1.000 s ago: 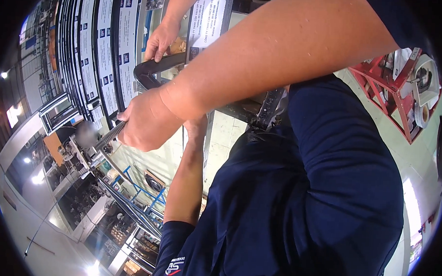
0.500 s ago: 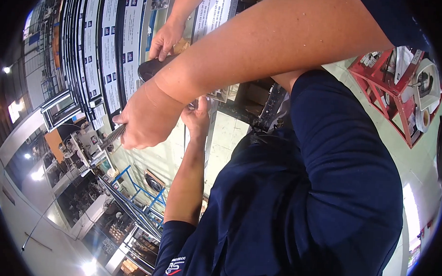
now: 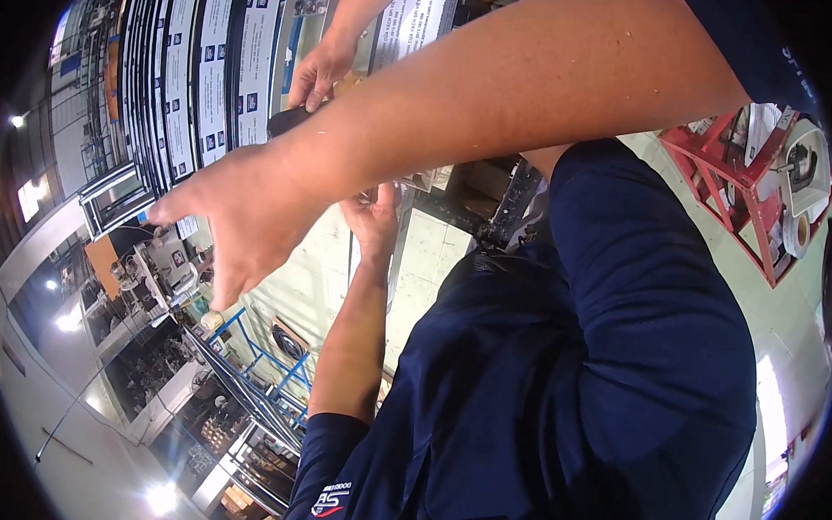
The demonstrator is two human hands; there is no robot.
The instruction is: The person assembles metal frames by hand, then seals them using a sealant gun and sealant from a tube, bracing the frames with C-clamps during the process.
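Observation:
From the lower edge my left arm rises to my left hand (image 3: pixel 371 226), closed near the end of a pale metal strip; what its fingers grip is mostly hidden. Beyond my right sleeve (image 3: pixel 654 259), my right hand is hidden behind another person's forearm (image 3: pixel 495 98), which crosses close in front of me from the upper right. That person's hand (image 3: pixel 243 217) is spread over the left side, showing no tool. A second hand (image 3: pixel 322 69), entering from the top, rests on a black rounded thing (image 3: pixel 288 120) just past my left hand.
Long dark metal profiles (image 3: pixel 175 87) with printed white film lie at the upper left. A red metal cart (image 3: pixel 717 179) with a white bin (image 3: pixel 809 164) stands at right. A blue frame (image 3: pixel 257 342) and cluttered shelving (image 3: pixel 169 371) are at lower left.
The other person's near hand has shifted left and opened out; the ribbed rod it held no longer shows. My left hand stays almost where it was.

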